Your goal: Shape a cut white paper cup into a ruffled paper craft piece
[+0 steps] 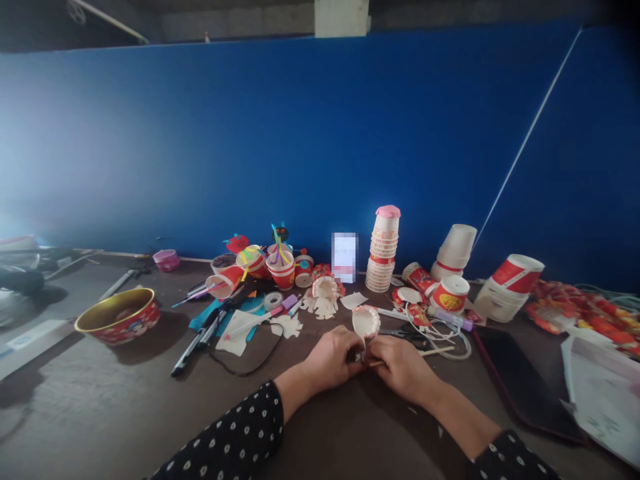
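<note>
Near the middle of the dark table, my left hand (pixel 334 357) and my right hand (pixel 404 365) meet at the fingertips. Between them is a cut paper cup (pixel 365 323), its round white base tilted toward me and its rim edged with small curled pieces. My left fingers pinch its lower part. The right fingers close on the same part and also hold a thin wooden stick (pixel 439 351), which points out to the right. Just beyond my hands lies another cut cup (pixel 324 297) with splayed strips. Scissors (pixel 403 332) rest behind my right hand.
A gold-rimmed red bowl (pixel 120 317) stands at the left, with pens (pixel 197 343) nearer the middle. Behind are decorated cups (pixel 281 270), a phone (pixel 345 259) and a tall cup stack (pixel 383 250). More cups (pixel 450 293) and a dark tablet (pixel 525 383) are on the right.
</note>
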### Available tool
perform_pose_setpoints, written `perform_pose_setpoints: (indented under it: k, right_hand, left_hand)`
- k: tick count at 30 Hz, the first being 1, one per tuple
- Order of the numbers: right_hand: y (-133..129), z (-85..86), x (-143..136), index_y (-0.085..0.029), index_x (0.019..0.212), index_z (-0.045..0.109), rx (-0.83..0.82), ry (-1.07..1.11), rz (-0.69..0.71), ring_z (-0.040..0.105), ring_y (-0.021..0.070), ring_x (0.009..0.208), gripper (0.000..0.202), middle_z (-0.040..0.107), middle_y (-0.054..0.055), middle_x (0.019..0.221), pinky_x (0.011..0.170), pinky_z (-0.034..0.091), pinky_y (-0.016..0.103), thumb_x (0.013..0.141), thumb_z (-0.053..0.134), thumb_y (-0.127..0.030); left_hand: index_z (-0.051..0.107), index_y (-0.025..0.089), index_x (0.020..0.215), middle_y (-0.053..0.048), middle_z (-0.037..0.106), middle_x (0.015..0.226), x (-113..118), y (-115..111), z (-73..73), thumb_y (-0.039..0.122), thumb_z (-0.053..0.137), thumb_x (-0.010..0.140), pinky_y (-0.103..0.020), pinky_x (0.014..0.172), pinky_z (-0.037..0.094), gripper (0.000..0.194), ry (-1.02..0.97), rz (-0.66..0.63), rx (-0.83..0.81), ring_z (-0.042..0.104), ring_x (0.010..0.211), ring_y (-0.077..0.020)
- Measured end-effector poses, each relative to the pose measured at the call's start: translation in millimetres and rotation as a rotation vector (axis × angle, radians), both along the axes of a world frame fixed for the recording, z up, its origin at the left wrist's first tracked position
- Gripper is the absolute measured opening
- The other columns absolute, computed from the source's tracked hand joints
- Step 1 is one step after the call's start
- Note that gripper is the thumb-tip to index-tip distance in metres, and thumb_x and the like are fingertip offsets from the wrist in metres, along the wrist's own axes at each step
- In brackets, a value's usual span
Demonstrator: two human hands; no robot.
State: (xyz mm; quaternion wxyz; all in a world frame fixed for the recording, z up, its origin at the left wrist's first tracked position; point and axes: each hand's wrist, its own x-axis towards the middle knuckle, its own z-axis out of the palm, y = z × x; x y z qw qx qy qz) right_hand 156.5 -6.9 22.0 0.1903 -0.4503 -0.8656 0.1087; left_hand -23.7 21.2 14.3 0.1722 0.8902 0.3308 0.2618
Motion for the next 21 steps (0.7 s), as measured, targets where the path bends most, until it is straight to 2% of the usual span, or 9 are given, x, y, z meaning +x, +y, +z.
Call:
perform_pose_setpoints:
  k: [5,13,15,21]
  right_hand:
    - [-0.1,-0.4,-0.3,-0.019,0.073,0.059,0.007,0.021,-0.048,0.056,0.0156,0.074,0.016,0.061,0.002,0.077,0.065,0.038,0.023,0.077,0.046,-0.012]
    - [0.4,-2.4,-2.2,-0.019,0.077,0.058,0.028,0.064,-0.074,0.058,0.0163,0.077,0.014,0.063,0.004,0.082,0.066,0.038,0.024,0.080,0.045,-0.014]
    - [0.2,-2.1,-2.0,-0.019,0.076,0.057,0.034,0.042,-0.099,0.059,0.0167,0.076,0.014,0.063,0.004,0.081,0.065,0.038,0.024,0.082,0.045,-0.017]
    - [1.8,5.4,5.8,-0.022,0.088,0.055,0.021,-0.029,-0.112,0.063,0.0200,0.076,0.015,0.068,0.004,0.082,0.062,0.039,0.026,0.087,0.046,-0.034]
  left_hand:
    - [0.063,0.017,0.081,-0.003,0.063,0.078,0.0,1.3,-2.0,0.022,0.068,0.072,-0.023,0.066,0.040,0.011,0.069,0.052,-0.012,0.055,0.076,-0.0168]
    - [0.066,0.017,0.075,-0.002,0.064,0.074,2.8,0.9,-4.1,0.023,0.069,0.073,-0.022,0.065,0.040,0.007,0.045,0.101,-0.016,0.056,0.074,-0.0162]
    - [0.067,0.017,0.073,-0.002,0.064,0.073,3.1,-0.1,-2.8,0.018,0.067,0.073,-0.022,0.066,0.040,0.001,0.080,0.098,-0.002,0.056,0.074,-0.0165]
    - [0.068,0.018,0.075,-0.002,0.066,0.074,3.5,-3.1,-0.9,0.017,0.059,0.078,-0.024,0.069,0.041,0.010,0.089,0.060,0.046,0.057,0.076,-0.0172]
